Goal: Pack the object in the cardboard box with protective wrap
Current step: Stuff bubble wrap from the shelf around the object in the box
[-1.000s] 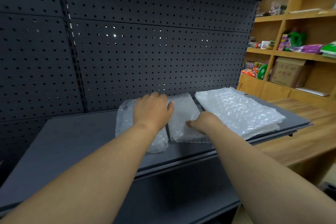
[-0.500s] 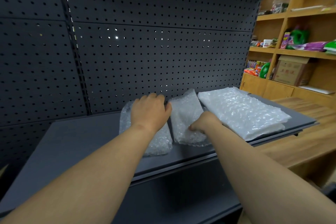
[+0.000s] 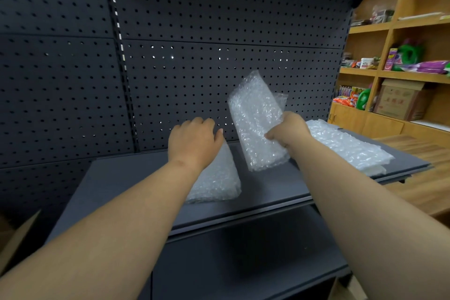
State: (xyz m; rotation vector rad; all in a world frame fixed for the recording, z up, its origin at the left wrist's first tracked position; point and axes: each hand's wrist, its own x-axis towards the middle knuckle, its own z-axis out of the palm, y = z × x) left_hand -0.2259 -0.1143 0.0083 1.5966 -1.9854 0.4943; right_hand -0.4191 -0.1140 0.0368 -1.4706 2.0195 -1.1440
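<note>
Above the shelf [image 3: 136, 178], right hand [image 3: 288, 130] grips bubble-wrap pouch [image 3: 255, 119]; left hand [image 3: 194, 143] spread, empty.

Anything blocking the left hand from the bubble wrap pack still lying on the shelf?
Nothing visible. The left hand hovers open just above the flat bubble wrap pack on the dark shelf. The right hand holds the other pack lifted clear, off to the side.
</note>
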